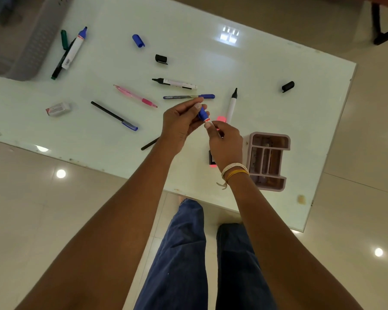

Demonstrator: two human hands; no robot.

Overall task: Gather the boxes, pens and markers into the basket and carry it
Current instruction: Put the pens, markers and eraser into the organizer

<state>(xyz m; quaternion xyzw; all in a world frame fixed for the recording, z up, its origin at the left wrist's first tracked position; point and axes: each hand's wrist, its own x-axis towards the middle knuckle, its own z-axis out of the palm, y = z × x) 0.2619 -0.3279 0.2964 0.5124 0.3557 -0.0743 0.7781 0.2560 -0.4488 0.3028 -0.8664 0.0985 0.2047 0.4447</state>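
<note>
My left hand (pixel 180 124) pinches a blue marker cap (pixel 203 113) above the glass table (pixel 255 70). My right hand (pixel 225 142) grips a marker whose body is mostly hidden in the fist; its red collar meets the blue cap. Loose on the table lie a blue marker (pixel 74 49), a green pen (pixel 61 61), a black marker (pixel 175 83), a pink pen (pixel 136 96), a blue pen (pixel 188 97), a black-and-blue pen (pixel 113 116) and an uncapped white marker (pixel 231 106). A grey basket (pixel 35 39) stands at the far left.
A pink compartment organiser (pixel 268 161) stands near the front right edge. Loose caps: blue (pixel 138 40), black (pixel 161 59), black (pixel 287 86). A small clear box (pixel 58 109) lies at left. A dark box (pixel 211 158) sits under my right wrist. My legs are below the table edge.
</note>
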